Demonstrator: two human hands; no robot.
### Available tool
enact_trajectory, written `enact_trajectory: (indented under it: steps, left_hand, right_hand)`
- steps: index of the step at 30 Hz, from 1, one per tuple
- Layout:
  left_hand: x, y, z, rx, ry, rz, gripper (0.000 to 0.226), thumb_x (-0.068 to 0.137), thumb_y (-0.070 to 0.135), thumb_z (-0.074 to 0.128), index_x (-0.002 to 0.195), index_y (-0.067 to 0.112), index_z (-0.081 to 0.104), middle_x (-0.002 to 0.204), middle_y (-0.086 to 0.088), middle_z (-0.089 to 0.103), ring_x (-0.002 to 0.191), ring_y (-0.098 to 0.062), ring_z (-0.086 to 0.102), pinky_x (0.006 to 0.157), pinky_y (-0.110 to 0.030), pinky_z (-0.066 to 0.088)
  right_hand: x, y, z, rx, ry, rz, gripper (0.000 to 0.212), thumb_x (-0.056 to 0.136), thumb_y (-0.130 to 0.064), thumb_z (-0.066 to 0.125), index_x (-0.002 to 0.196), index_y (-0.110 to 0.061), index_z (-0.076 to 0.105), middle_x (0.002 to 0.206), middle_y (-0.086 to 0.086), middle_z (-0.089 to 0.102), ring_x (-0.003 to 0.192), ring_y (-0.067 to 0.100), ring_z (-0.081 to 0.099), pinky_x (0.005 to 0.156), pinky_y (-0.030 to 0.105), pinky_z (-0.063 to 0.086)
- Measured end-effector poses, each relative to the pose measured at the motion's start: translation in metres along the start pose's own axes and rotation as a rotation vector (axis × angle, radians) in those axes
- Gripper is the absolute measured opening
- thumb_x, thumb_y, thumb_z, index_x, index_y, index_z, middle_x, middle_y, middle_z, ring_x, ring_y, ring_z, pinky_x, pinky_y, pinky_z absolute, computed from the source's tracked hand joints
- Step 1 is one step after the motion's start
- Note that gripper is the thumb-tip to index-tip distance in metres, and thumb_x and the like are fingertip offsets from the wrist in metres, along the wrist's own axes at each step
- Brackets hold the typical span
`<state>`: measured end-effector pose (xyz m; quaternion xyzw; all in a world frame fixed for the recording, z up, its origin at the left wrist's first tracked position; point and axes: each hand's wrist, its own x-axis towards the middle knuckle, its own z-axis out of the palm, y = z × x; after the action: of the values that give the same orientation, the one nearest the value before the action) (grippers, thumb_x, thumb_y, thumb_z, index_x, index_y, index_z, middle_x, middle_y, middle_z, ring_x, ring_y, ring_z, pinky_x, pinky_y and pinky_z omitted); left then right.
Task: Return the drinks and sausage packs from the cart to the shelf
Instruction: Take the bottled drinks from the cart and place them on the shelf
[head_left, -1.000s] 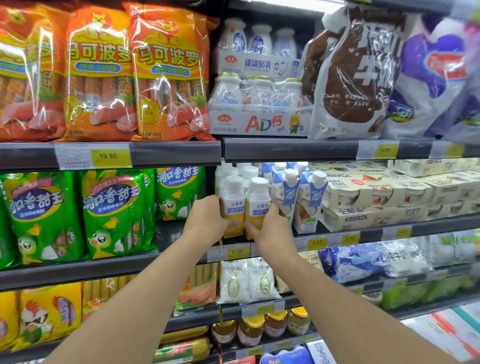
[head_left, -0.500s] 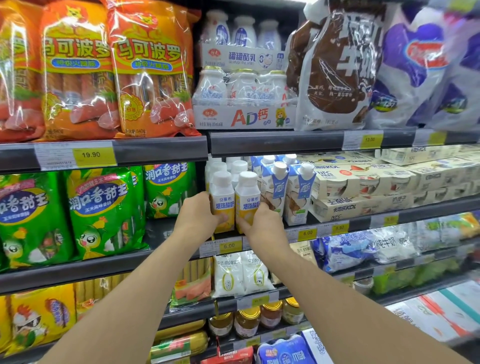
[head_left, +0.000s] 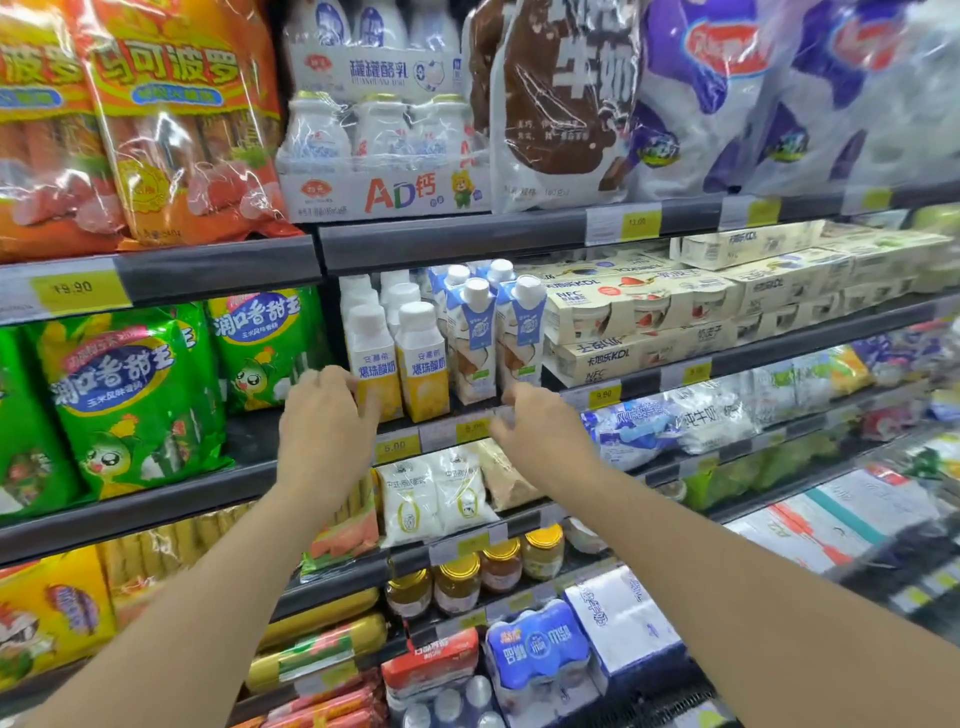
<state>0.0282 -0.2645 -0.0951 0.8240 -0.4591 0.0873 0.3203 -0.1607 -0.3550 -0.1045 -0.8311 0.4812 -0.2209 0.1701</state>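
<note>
Two yellow-and-white drink bottles (head_left: 400, 364) stand upright, side by side, at the front edge of the middle shelf (head_left: 519, 415), more white-capped bottles in rows behind them. Blue-and-white cartons (head_left: 493, 343) stand just to their right.

Your left hand (head_left: 324, 426) is raised in front of the left bottle, back toward the camera, fingers loosely spread and slightly bent; the fingertips overlap the bottle's lower label, but I cannot tell whether they touch it. No grip visible.

Your right hand (head_left: 535, 431) sits lower right of the bottles, in front of the shelf's price strip, fingers loosely curled, holding nothing, apart from the bottles. Motion blur on both hands.

Both forearms reach up from the bottom corners, converging toward the bottles.

Green sausage packs (head_left: 130, 389) hang left of the bottles; orange sausage packs (head_left: 182, 130) sit one shelf above.
</note>
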Motion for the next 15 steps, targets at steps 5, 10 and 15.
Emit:
enact_trajectory:
  steps: [5, 10, 15]
  left_hand:
    - [-0.034, 0.103, 0.02, 0.115, -0.389, 0.396, 0.029, 0.095, 0.027, 0.053, 0.121, 0.015, 0.057, 0.115, -0.005, 0.06, 0.105, -0.025, 0.057, 0.092, -0.041, 0.05]
    - [-0.076, 0.219, 0.074, 0.465, -0.716, 0.636, 0.047, 0.093, 0.044, 0.055, 0.13, 0.014, 0.051, 0.128, -0.01, 0.059, 0.114, -0.031, 0.057, 0.09, -0.037, 0.049]
    - [-0.137, 0.324, 0.126, 0.491, -0.804, 0.821, 0.038, 0.092, 0.036, 0.054, 0.116, 0.007, 0.056, 0.121, -0.014, 0.062, 0.108, -0.033, 0.06, 0.08, -0.034, 0.049]
  right_hand:
    - [-0.026, 0.091, -0.048, -0.224, -0.157, 0.032, 0.033, 0.093, -0.029, 0.057, 0.117, -0.007, 0.055, 0.12, 0.015, 0.056, 0.113, 0.035, 0.056, 0.088, 0.04, 0.048]
    - [-0.084, 0.199, -0.108, -0.374, -0.188, 0.12, 0.04, 0.093, -0.043, 0.054, 0.117, -0.011, 0.058, 0.121, 0.011, 0.058, 0.115, 0.034, 0.057, 0.084, 0.04, 0.047]
    - [-0.162, 0.31, -0.176, -0.508, -0.21, 0.252, 0.041, 0.094, -0.045, 0.055, 0.116, -0.01, 0.057, 0.122, 0.013, 0.054, 0.111, 0.034, 0.054, 0.091, 0.043, 0.048]
